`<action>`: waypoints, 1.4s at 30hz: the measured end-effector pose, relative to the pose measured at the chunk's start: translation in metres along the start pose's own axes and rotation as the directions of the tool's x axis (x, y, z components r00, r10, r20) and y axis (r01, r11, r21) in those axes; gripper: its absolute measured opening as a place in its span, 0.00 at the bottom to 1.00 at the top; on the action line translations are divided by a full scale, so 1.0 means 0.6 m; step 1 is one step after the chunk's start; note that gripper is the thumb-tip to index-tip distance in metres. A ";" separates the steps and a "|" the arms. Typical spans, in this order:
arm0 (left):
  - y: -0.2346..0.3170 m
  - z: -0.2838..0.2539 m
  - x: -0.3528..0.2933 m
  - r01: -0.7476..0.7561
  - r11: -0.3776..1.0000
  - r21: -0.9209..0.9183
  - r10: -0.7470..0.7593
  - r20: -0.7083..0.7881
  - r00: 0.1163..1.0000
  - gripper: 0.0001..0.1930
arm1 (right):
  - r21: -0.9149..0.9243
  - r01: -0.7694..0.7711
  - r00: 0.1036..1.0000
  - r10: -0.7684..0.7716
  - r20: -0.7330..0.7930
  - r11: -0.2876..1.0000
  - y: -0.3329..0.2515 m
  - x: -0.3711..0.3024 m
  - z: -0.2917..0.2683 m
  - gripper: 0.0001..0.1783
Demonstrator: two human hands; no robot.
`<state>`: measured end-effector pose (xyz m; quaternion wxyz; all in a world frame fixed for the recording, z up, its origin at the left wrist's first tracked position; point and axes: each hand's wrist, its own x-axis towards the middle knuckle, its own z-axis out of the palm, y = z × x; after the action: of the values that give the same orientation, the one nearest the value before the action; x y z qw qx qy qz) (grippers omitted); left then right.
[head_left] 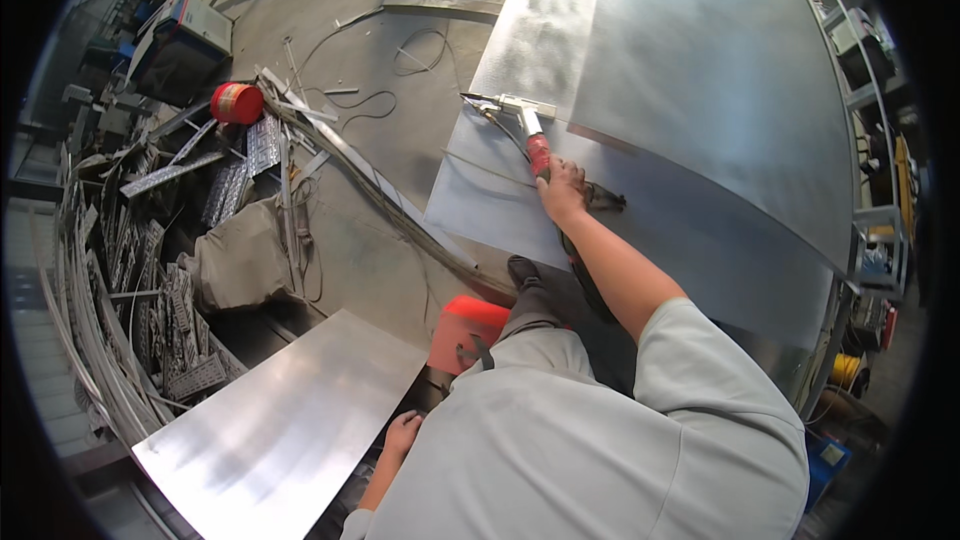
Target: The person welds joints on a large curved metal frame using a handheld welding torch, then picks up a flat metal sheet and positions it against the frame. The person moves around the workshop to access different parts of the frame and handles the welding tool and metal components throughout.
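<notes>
My right hand [565,185] is wrapped round the red grip of a gun-shaped tool [538,152]. Its pale metal head lies across the near left part of a large metal sheet [490,190], with the thin tip at the sheet's left edge. A dark cable runs back from the tool beneath my forearm. Down at my left side, my left hand [403,432] is closed, fingers curled, close to the right edge of a separate shiny metal sheet [290,420]. Whatever it may hold is hidden.
Another big sheet [720,100] overlaps the first. A red plastic stool or bin [465,330] is beside my leg. Scrap metal strips [165,320] pile up at left, near a red bucket [237,103]. Loose cables [370,110] cross the floor. Metal racking [860,90] borders the right.
</notes>
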<state>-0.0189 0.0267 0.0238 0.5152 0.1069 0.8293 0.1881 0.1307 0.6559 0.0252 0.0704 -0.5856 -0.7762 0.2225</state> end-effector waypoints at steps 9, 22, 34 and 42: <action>0.078 0.037 0.084 -0.022 0.911 -0.412 0.139 0.256 0.957 0.28 | -0.061 0.075 0.991 -0.081 -0.111 0.995 0.148 -0.500 -0.005 0.32; -0.302 -0.002 0.145 -0.385 0.813 0.437 0.191 0.423 0.886 0.26 | 0.052 -0.695 0.645 0.590 0.486 0.717 0.571 -1.119 0.085 0.26; 0.152 0.417 -0.083 -0.237 0.856 0.459 -0.008 0.471 0.882 0.22 | 0.282 -0.784 0.618 0.661 0.425 0.553 0.827 -1.296 0.120 0.16; 0.410 0.891 -0.245 -0.514 0.807 0.291 0.147 0.743 0.653 0.23 | 0.640 -0.761 0.404 0.692 0.598 -0.109 0.992 -1.358 -0.061 0.19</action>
<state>0.5208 0.3033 0.0343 0.6970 0.4471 0.5604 0.0176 0.9146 0.0272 -0.0738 0.1967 -0.7701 -0.0877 0.6004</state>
